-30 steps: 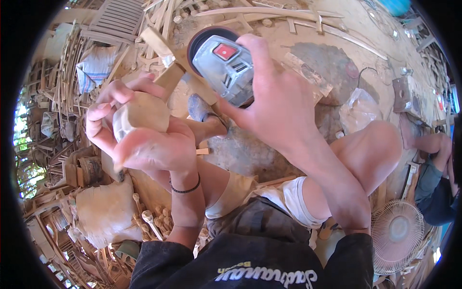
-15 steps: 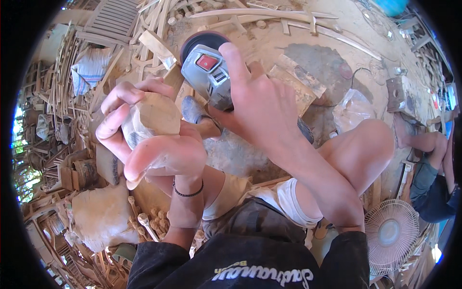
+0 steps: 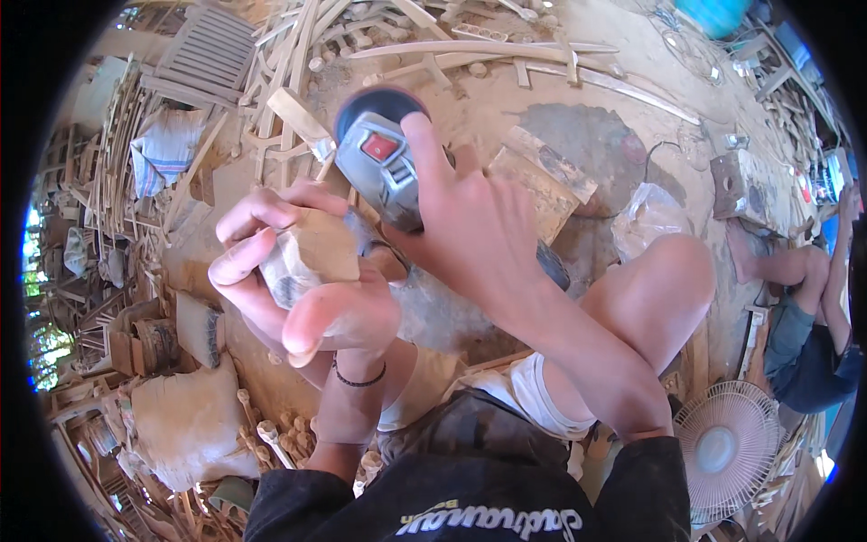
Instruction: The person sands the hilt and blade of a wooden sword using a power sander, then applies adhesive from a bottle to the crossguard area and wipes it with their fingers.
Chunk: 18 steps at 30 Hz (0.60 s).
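While you crouch over the dusty workshop floor (image 3: 632,54), stacked wooden parts and slatted frames (image 3: 194,54) crowd your far left, with a striped cloth (image 3: 163,149) draped among them. Lower on that side a pale sack (image 3: 185,425) lies beside a row of turned wooden spindles (image 3: 271,438); what the sack contains you cannot tell.

Your left hand (image 3: 298,289) holds a rough wooden block (image 3: 312,257) in front of your chest, fingers curled over its top and thumb stretched beneath, so the grip is closed around it. A dark cord bracelet (image 3: 359,379) circles that wrist.

Just right of the block, your right hand (image 3: 474,235) wraps the body of a grey angle grinder (image 3: 384,163) with a red switch; the index finger lies straight along the housing and the other fingers close round it. The grinder's dark round head points away from you, and its lower part is hidden behind your hand and the block, so whether the disc touches the wood is hard to tell.

Beyond the grinder lie flat offcut boards (image 3: 542,181) and long curved slats (image 3: 506,50). A clear plastic bag (image 3: 646,221) sits past your bare knee (image 3: 673,280). A white electric fan (image 3: 727,447) stands low on the right, and another person (image 3: 813,316) sits at the right rim, partly cut off.
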Available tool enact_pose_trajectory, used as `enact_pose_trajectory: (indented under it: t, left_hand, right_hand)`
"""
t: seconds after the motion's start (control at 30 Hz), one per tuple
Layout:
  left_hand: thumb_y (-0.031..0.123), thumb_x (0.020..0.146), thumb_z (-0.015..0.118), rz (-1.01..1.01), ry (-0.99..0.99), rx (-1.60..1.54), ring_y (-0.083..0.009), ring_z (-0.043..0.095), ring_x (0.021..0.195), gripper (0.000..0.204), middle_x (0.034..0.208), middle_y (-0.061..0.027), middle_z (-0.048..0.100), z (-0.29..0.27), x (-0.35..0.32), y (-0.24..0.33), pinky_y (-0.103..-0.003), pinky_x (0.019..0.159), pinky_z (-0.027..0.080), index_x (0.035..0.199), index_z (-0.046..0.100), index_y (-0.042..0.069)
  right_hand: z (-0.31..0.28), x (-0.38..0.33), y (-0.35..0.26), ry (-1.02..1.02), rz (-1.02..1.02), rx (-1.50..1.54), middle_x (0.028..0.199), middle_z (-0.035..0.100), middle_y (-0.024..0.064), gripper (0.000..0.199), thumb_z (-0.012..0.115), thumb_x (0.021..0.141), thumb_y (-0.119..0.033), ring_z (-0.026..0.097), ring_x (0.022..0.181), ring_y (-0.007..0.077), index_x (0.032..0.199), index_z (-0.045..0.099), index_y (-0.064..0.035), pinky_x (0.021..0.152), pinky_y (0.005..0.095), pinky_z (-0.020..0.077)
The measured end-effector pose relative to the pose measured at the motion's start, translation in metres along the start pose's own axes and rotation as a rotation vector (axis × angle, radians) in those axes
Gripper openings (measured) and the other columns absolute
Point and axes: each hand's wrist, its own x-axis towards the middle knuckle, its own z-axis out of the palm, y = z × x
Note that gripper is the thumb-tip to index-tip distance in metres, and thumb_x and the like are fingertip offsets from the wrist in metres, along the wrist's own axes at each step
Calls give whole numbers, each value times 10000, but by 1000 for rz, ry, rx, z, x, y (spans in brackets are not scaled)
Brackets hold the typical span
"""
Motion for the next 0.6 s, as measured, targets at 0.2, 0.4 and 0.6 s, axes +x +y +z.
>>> enact_pose_trajectory:
  t: [0.2, 0.4, 0.6]
  left_hand:
    - [889, 964, 485, 43, 77, -19, -296, 714, 912, 862, 1222, -119, 565, -13, 15, -9, -486, 882, 597, 1318, 524, 104]
    - [892, 922, 560, 37, 33, -87, -302, 717, 919, 883, 1225, -117, 564, -19, 9, -9, -517, 933, 587, 1329, 530, 110]
    - [735, 927, 779, 67, 10, -114, -299, 708, 921, 785, 1228, -125, 560, -11, 1, -6, -547, 965, 596, 1307, 524, 97]
  right_hand:
    - [-9, -15, 3, 10, -1, 60, 877, 714, 268, 928, 931, 848, -345, 766, 661, 443, 1578, 425, -76, 516, 508, 571]
    - [-5, -1, 0, 26, 15, 145, 857, 717, 255, 962, 942, 841, -362, 767, 650, 426, 1593, 411, -81, 508, 510, 556]
    - [4, 2, -5, -9, 19, 30, 781, 741, 244, 908, 930, 848, -364, 768, 654, 431, 1560, 441, -83, 532, 523, 574]
